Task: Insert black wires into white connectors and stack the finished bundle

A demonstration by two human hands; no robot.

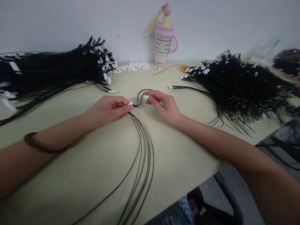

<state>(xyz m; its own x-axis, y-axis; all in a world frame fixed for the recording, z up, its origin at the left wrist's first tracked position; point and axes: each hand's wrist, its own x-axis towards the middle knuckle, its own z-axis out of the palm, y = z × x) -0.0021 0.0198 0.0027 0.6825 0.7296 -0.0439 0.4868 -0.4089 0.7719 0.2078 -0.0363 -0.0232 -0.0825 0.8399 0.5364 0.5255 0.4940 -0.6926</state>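
Note:
My left hand (109, 109) rests on the pale table (70, 168) with its fingers pinched on a small white connector and a bundle of thin black wires (142, 150) that trails toward the near edge. My right hand (164, 104) is just to the right, fingers pinched on another white connector at the end of a short black wire loop (140, 97). The loop runs between the two hands. A dark band (35, 142) circles my left forearm.
A large heap of black wires with white connectors (53, 70) lies at the far left, another heap (236, 84) at the right. Loose white connectors (136, 66) lie by a pink striped cup (164, 40) against the wall. A chair (225, 200) stands at the lower right.

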